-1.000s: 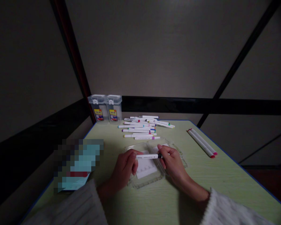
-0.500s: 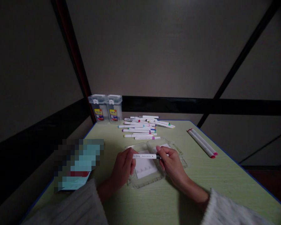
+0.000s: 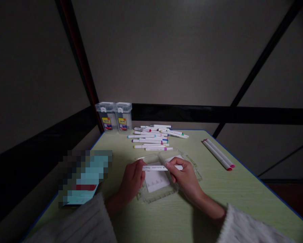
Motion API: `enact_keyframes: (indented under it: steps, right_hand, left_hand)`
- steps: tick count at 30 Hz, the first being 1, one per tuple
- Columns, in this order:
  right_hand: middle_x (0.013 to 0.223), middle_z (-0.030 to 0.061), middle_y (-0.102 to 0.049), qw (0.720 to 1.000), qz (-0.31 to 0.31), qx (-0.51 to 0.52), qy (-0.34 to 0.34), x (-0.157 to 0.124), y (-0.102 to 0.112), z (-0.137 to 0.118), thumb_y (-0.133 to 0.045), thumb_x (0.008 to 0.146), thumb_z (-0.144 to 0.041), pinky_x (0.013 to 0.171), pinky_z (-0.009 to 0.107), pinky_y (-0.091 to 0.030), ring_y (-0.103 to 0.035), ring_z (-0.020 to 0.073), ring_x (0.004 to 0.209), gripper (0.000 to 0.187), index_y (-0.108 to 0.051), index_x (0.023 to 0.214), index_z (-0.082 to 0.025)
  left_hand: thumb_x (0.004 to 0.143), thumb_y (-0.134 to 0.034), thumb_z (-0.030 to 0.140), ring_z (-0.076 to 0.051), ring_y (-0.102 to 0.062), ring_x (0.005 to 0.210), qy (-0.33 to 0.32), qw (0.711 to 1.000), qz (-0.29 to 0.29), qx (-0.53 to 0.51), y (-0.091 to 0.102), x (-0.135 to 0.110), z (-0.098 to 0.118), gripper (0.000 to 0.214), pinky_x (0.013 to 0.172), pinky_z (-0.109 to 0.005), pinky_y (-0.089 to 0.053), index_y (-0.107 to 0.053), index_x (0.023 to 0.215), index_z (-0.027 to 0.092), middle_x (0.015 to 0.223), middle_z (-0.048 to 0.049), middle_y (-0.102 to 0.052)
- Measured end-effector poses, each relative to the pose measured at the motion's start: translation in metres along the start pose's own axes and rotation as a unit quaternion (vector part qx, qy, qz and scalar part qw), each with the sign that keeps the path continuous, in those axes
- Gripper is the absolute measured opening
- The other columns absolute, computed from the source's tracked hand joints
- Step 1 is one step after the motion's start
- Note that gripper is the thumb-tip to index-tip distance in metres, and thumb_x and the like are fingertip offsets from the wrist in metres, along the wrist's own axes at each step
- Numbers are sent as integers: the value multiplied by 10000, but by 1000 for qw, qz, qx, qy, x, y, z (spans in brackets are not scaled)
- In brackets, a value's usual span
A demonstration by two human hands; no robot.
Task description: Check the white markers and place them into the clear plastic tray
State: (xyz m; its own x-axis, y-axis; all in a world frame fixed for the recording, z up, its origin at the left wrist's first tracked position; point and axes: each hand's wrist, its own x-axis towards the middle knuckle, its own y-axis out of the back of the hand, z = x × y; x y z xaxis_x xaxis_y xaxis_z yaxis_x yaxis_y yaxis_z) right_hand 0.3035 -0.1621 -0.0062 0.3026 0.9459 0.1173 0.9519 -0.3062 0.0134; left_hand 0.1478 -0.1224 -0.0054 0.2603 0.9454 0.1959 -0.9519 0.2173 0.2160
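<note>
Between my two hands a white marker (image 3: 154, 167) with dark print is held level. My left hand (image 3: 134, 177) is closed round its left end. My right hand (image 3: 183, 173) pinches it towards the right, and a white end sticks out past the fingers. Below the marker, an opened clear plastic case (image 3: 158, 199) lies on the table, with a white card (image 3: 155, 182) in its near half. Part of the case is hidden by my hands.
Several white markers (image 3: 151, 141) with coloured ends lie in a loose pile beyond the case. Two lidded clear boxes (image 3: 123, 116) stand at the back left. A pair of white markers with red and pink ends (image 3: 218, 154) lies on the right. A blurred-out screen (image 3: 90, 175) is on the left.
My right thumb and fingers have shifted slightly left along the marker and now cover its black part. My left hand has stayed in place.
</note>
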Motion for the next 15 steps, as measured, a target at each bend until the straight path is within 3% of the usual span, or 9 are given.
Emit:
enact_keyframes:
  steps: [4,10,15]
  right_hand:
    - [384,-68,-467,1000,12,21,-6,-1,0,-5,-739,572,-377,384,205,-290,-384,73,356,274,-558,557,-172]
    - [437,-56,-517,995,28,99,-3,-2,0,-3,-788,530,-346,401,193,-321,-427,73,403,302,-553,595,-169]
    - [455,-56,-521,988,20,152,3,-3,-1,-1,-788,559,-352,424,184,-322,-425,70,429,315,-542,629,-168]
  left_hand:
    - [811,-371,544,-69,-332,308,-10,1000,-1,6,1,-1,-2,487,362,-197,-280,-453,489,189,314,65,-346]
    - [803,-341,591,-58,-308,301,-2,999,-39,12,0,-2,-5,516,342,-192,-244,-432,496,186,346,73,-331]
    - [846,-293,546,-62,-319,328,-55,994,-82,42,2,-4,-13,493,365,-188,-242,-441,548,182,372,73,-337]
